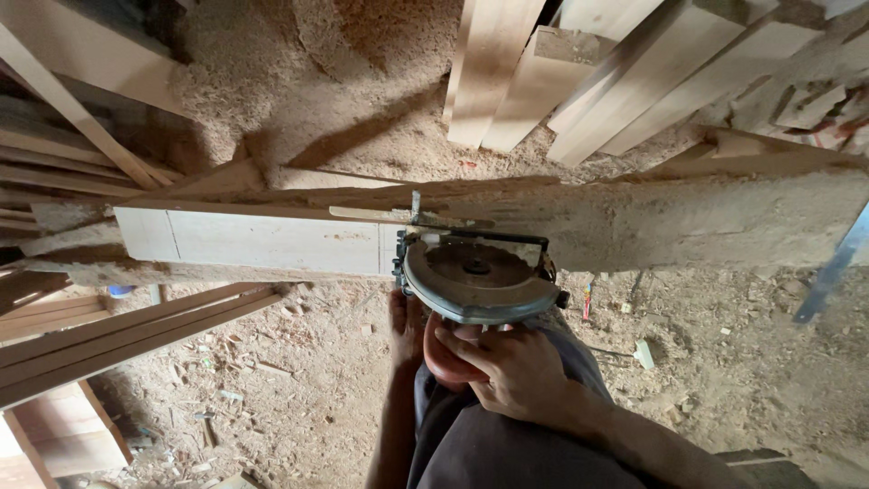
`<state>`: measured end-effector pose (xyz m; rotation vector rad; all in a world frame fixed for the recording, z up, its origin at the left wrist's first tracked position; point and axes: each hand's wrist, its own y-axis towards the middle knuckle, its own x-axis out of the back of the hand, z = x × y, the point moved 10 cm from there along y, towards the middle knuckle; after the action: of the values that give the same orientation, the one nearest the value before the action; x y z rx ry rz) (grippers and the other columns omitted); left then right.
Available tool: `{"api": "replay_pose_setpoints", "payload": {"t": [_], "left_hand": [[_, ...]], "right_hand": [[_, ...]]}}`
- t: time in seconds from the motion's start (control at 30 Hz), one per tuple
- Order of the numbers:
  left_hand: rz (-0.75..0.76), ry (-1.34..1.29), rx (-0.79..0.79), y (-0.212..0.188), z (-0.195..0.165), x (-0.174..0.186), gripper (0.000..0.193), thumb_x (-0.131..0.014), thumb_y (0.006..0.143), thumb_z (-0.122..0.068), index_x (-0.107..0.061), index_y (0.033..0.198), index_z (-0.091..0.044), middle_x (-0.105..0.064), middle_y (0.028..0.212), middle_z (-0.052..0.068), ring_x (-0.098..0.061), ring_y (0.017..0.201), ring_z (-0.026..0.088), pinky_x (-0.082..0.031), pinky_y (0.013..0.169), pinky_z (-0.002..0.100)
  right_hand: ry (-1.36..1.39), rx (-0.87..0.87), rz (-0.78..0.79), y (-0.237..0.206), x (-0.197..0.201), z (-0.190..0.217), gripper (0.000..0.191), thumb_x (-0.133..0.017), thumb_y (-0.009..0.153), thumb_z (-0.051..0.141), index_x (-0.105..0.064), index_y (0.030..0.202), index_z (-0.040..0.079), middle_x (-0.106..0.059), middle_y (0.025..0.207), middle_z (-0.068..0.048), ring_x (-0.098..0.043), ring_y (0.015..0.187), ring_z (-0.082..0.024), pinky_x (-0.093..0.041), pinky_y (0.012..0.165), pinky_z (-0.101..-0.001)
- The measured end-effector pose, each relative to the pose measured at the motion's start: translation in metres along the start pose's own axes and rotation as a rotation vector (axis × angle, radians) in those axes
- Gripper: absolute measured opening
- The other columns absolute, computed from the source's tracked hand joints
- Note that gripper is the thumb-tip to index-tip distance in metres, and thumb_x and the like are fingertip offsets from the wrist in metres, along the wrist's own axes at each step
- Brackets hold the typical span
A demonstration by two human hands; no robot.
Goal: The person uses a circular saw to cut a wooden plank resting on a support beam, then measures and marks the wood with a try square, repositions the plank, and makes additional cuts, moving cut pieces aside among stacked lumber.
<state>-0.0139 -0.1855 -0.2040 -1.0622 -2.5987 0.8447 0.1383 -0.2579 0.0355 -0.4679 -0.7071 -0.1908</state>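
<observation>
My right hand [516, 367] is closed around the reddish handle of a circular saw [475, 276]. The saw has a grey round blade guard and rests on a long pale wooden plank [262, 240]. It sits just right of a pencil line drawn across the plank. A thin wooden strip [371, 214] lies along the plank's far edge beside the saw. My left hand is not visible. What looks like my bare foot [404, 321] stands on the floor under the saw, next to my grey trouser leg [489, 444].
Thick sawdust [652, 222] covers the right part of the plank and the ground. Boards lean at the top right [579, 72]. Stacked boards lie at the left [54, 163], and slats [118, 340] slope at the lower left. A metal bar [837, 263] sits at the right edge.
</observation>
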Motion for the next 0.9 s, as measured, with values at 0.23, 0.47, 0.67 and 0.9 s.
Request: {"api": "replay_pose_setpoints", "payload": {"t": [0.23,0.47,0.67,0.9], "left_hand": [[0.022,-0.281,0.130,-0.001,-0.001,-0.020,0.022,-0.054,0.107,-0.025,-0.052,0.119,-0.006,-0.058,0.107,0.006,-0.054,0.094,0.014,-0.051,0.077,0.032],[0.040,-0.295,0.102,-0.005,-0.014,-0.033,0.024,-0.053,0.107,-0.026,-0.050,0.121,-0.006,-0.058,0.111,0.008,-0.055,0.098,0.016,-0.052,0.082,0.033],[0.105,0.817,-0.483,-0.017,-0.054,-0.054,0.053,-0.058,0.099,-0.029,-0.045,0.139,0.003,-0.051,0.124,0.013,-0.048,0.113,0.030,-0.044,0.101,0.047],[0.116,1.146,-0.668,-0.027,-0.054,-0.064,0.041,-0.058,0.098,-0.026,-0.051,0.131,-0.004,-0.051,0.129,0.017,-0.045,0.121,0.035,-0.037,0.112,0.050]], "right_hand": [[0.086,0.034,-0.078,-0.014,0.019,0.001,0.069,-0.077,0.076,0.021,-0.060,0.143,0.022,-0.073,0.102,-0.003,-0.073,0.080,-0.025,-0.061,0.075,-0.0422],[0.029,0.058,-0.180,-0.023,0.035,0.009,0.067,-0.076,0.072,0.019,-0.063,0.138,0.022,-0.075,0.109,0.001,-0.073,0.083,-0.026,-0.059,0.071,-0.0439],[0.012,0.046,-0.119,-0.027,0.035,0.009,0.069,-0.076,0.070,0.018,-0.063,0.138,0.022,-0.075,0.105,0.001,-0.073,0.081,-0.027,-0.059,0.071,-0.0435],[0.027,0.091,-0.195,-0.032,0.045,0.015,0.067,-0.075,0.071,0.017,-0.063,0.137,0.019,-0.075,0.107,0.001,-0.074,0.084,-0.025,-0.059,0.074,-0.0418]]}}
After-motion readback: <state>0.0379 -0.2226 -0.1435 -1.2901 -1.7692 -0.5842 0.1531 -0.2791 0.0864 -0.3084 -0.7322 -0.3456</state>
